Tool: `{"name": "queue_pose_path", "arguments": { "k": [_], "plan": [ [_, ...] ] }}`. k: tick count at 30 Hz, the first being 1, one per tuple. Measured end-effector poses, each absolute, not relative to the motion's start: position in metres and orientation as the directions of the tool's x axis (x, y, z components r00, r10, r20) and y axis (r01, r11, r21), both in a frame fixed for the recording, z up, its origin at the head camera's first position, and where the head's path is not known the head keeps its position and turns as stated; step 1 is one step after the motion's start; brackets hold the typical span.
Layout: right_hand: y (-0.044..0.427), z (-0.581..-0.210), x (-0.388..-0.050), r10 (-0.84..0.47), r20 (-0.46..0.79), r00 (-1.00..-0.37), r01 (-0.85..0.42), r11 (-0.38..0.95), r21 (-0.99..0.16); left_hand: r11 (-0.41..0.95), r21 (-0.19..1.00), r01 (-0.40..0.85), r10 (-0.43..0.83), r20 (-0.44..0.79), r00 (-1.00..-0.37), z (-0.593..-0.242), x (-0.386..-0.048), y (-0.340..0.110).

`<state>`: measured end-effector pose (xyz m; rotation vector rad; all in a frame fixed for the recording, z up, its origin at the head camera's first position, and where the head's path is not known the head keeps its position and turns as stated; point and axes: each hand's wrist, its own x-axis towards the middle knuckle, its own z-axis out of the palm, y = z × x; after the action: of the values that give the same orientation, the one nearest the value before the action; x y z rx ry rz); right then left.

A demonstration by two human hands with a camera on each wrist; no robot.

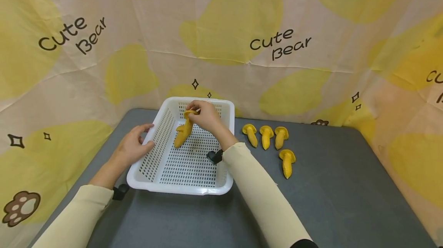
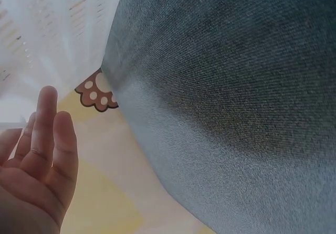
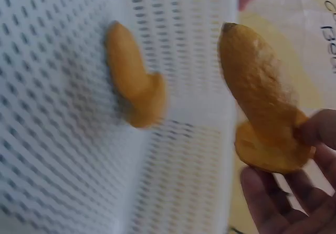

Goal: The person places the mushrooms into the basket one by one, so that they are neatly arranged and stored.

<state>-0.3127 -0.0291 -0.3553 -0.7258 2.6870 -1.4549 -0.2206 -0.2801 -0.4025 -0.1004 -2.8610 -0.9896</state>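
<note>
1 mushroom (image 3: 258, 82) in right hand (image 1: 205, 116)

A draped tabletop nook, set up like a small filming booth.
From where I stand, a creased cloth (image 1: 221, 75) printed with "Cute Bear" lettering (image 1: 281, 44), yellow blotches and paw prints (image 1: 22, 208) hangs close behind the grey tabletop (image 1: 332, 190) and wraps both its sides, walling it in. The small dark cameras (image 1: 215, 157) worn at the person's wrists suggest a recording spot; whether home, office or workshop lies beyond the cloth, I can't tell.
</note>
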Motion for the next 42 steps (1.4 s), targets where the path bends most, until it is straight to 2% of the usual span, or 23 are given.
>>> {"name": "queue_pose_path", "arguments": {
  "k": [12,28,42],
  "plan": [
    [-0.031,-0.379,-0.319,-0.362,0.134,-0.922,-0.298,0.448,-0.843,0.787,0.612,0.079,0.011,0.114,-0.993,-0.401,-0.22,-0.278],
    [-0.025,-0.401,-0.337,-0.407,-0.019,-0.913,-0.271,0.643,-0.717,0.79,0.609,0.067,0.001,0.108,-0.994,-0.402,-0.221,-0.278],
    [-0.025,-0.406,-0.34,-0.393,-0.083,-0.916,-0.242,0.705,-0.666,0.788,0.61,0.078,0.012,0.112,-0.994,-0.404,-0.224,-0.279]
  ]
}}
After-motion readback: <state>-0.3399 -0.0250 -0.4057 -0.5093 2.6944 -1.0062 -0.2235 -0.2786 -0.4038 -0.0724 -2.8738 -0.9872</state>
